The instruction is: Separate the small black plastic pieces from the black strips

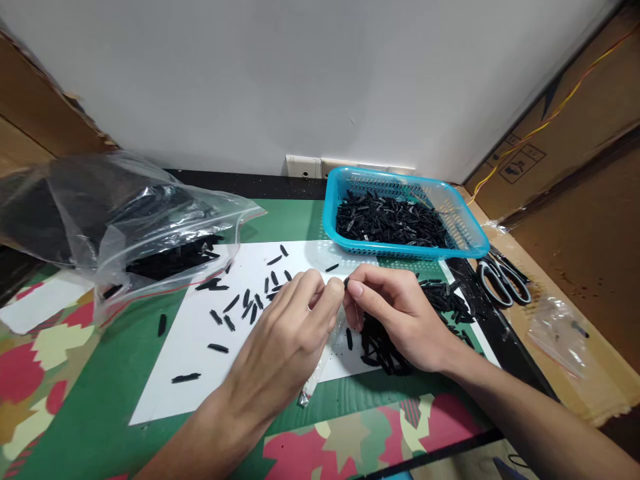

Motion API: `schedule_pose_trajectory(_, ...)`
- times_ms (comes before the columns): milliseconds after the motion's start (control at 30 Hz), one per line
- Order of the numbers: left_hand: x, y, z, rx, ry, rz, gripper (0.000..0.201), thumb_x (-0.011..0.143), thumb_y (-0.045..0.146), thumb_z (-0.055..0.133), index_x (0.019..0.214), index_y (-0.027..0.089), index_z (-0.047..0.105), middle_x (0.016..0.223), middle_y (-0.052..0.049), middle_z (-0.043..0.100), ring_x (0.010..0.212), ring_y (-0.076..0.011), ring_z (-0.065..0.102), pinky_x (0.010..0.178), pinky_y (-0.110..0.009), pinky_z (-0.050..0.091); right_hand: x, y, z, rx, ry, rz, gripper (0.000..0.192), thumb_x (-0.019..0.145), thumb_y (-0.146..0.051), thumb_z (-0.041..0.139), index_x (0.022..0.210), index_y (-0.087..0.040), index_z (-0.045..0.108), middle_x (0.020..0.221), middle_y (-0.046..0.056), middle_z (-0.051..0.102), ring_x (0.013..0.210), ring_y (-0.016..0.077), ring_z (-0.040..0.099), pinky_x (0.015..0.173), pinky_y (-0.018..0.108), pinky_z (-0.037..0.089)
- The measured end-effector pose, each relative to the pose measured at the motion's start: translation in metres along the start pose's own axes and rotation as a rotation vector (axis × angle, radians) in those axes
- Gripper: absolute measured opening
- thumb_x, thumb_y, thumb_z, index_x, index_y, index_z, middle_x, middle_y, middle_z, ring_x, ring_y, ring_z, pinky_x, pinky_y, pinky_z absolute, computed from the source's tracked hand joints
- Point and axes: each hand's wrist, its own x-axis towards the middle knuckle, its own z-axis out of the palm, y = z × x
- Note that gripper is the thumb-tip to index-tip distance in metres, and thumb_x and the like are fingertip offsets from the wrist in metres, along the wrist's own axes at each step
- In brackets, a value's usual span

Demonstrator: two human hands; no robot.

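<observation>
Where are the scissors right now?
The grey-handled metal scissors lie at the right of the head view, beside the blue plastic basket's right corner.

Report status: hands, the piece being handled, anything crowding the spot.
Left hand and right hand together, fingers pinching one small black piece and a small clear bag. Loose black pieces on the white sheet. Blue basket just behind.

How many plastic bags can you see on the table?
3. A big clear bag of black pieces lies at the left, a small clear bag lies at the right by the scissors, and a small one is under the hands. More may be hidden.
</observation>
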Motion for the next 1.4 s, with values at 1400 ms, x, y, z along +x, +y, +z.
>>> schedule_pose_trajectory(1400, 0.002, 0.000, 0.001, -0.106, 0.068, 0.025, 0.013, 0.105, 0.006, 0.047, 0.107, 0.016, 0.055, 0.088, -0.003, 0.053, 0.080, -0.0211, 0.051, 0.075, -0.036, 0.042, 0.005, 0.001, -0.012, 0.033, -0.093, 0.008, 0.041, 0.106, -0.045, 0.056, 0.075, -0.018, 0.056, 0.065, -0.004, 0.047, 0.061, 0.0115, 0.040, 0.060, 0.027, 0.031)
